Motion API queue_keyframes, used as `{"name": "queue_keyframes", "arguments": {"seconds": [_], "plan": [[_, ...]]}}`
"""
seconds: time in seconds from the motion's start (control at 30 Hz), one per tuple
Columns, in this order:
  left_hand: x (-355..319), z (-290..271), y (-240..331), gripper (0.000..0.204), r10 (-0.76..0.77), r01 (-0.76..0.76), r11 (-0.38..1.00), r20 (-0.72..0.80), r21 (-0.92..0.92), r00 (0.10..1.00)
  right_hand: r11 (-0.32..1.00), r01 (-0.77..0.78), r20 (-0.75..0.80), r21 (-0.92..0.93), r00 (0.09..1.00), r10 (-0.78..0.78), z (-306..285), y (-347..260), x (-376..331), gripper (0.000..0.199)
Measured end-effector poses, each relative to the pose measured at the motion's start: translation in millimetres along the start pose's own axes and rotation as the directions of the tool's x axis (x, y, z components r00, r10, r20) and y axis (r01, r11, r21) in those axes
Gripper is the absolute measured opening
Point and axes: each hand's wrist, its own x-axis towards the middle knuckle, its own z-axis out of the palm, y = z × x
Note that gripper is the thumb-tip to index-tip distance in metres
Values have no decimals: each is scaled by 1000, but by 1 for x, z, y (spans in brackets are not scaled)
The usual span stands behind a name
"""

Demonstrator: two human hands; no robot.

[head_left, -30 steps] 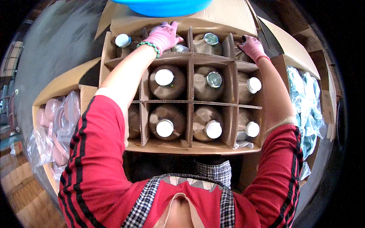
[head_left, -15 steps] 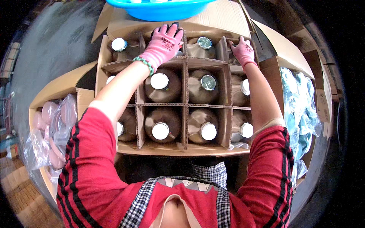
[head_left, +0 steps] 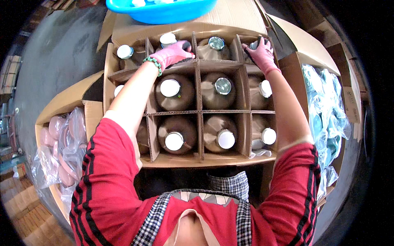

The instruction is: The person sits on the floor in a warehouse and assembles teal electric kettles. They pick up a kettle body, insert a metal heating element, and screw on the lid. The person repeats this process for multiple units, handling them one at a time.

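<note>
Before me stands an open carton (head_left: 230,160) with cardboard dividers (head_left: 200,92), big round clear bottles in its compartments. Many bottles wear white caps; one bottle (head_left: 216,43) in the back row and a second bottle (head_left: 223,86) in front of it show clear round mouths. My left hand (head_left: 173,55), in a pink glove, is closed over the back row beside a white-capped bottle (head_left: 168,39); what its curled fingers hold is hidden. In the back right compartment, my right hand (head_left: 262,54), likewise gloved, has its fingers round the top of a bottle (head_left: 254,44).
A blue basin (head_left: 172,15) with small white pieces sits beyond the carton on its flap. To the left is a box of pink bagged items (head_left: 67,135); to the right, one of teal bagged items (head_left: 324,110). Raised flaps (head_left: 301,39) flank the carton.
My left hand has come down and nearer, its spread fingers now curled, and a white cap shows behind it. The fingers of my right hand have spread round the bottle top.
</note>
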Motion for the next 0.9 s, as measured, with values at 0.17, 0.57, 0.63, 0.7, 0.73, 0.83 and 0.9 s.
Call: {"name": "queue_keyframes", "arguments": {"seconds": [0.17, 0.57, 0.63, 0.7, 0.73, 0.83, 0.9], "plan": [[-54, 31, 44, 38, 176, -247, 964, -459, -100, 871, 949, 262, -181, 174, 956, -231, -59, 26, -83, 61], [-53, 131, 102, 58, 280, -195, 630, 15, 752, 960, 989, 148, 59, 19, 987, -149, -115, 117, -201, 46], [-56, 124, 122, 67, 148, -162, 698, 81, 697, 986, 992, 28, 197, 125, 979, -52, -117, 112, -213, 46], [-40, 121, 125, 67, 44, -195, 622, 215, 758, 976, 963, -103, 263, 249, 964, 35, -103, 125, -222, 50], [-34, 123, 124, 65, 2, -212, 566, 256, 797, 967, 934, -208, 353, 291, 930, 97, -101, 127, -224, 52], [-29, 141, 116, 40, 114, -145, 462, 103, 875, 988, 888, -317, 318, 334, 924, 210, -85, 132, -237, 59], [-37, 145, 109, 31, 252, -132, 491, 5, 861, 968, 857, -336, 283, 391, 930, 236, -77, 134, -239, 58]]}}
